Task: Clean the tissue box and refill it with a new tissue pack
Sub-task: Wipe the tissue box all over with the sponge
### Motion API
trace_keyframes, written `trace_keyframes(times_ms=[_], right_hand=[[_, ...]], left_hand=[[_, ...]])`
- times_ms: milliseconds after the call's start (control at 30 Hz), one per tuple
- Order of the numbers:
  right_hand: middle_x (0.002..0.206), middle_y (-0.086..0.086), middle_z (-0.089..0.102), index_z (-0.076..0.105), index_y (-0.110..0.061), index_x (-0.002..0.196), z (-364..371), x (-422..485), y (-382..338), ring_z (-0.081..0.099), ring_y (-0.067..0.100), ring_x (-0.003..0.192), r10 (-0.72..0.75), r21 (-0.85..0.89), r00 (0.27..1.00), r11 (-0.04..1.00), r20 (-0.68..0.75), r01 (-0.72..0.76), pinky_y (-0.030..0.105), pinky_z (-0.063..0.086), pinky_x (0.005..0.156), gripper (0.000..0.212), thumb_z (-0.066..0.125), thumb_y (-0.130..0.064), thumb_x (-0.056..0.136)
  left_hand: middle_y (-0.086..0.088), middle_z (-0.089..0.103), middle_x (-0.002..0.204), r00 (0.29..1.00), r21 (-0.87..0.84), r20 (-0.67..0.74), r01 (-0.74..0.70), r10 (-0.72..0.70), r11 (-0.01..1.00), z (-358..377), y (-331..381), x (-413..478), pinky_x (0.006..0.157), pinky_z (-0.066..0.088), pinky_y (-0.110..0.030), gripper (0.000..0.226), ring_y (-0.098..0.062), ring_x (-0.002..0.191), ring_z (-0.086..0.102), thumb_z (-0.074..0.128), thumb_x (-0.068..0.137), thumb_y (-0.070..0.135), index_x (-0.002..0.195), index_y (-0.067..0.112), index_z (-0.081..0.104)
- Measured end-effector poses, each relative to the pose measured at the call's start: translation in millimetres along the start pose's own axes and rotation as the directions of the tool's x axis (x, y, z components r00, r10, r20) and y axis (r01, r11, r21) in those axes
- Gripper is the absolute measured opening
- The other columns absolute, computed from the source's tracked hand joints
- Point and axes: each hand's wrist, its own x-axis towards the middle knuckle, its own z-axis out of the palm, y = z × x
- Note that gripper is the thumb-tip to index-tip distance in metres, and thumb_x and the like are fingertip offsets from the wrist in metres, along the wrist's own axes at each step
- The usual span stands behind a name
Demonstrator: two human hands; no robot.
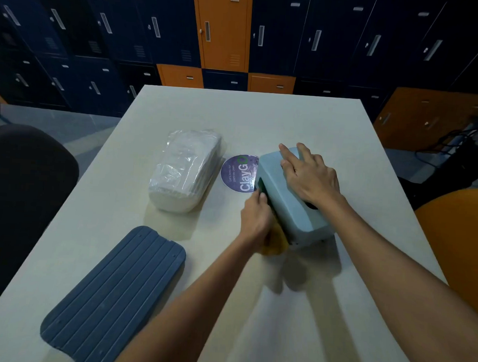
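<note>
Hands (284, 194) on tissue box (292, 203), sticker (237, 173) beside.

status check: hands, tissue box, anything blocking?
Right hand flat on tissue box, steadying it. Left hand wiping its side with yellow cloth. Tissue pack still wrapped, grey base panel off, both lying clear. Nothing blocking.

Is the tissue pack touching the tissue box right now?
Apart. The head view shows the tissue pack lying left of the tissue box, with bare table and a round sticker between them.
</note>
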Motion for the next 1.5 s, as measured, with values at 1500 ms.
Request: trace_keyframes(times_ms=[1500], right_hand=[[0.16, -0.003, 0.008, 0.033, -0.046, 0.143, -7, -30, 22, 0.032, 0.033, 0.135, 0.073, 0.143, 0.997, 0.987, 0.011, -0.074, 0.051, 0.034, 0.102, 0.042, 0.029, -0.044, 0.101]], left_hand=[[0.0, 0.055, 0.136, 0.968, -0.019, 0.024, -0.248, 0.248, 0.969, -34, -28, 18, 0.097, 0.037, -0.028, 0.042, -0.018, 0.12, 0.049, 0.036, 0.102, 0.018, 0.142, 0.026, 0.046]])
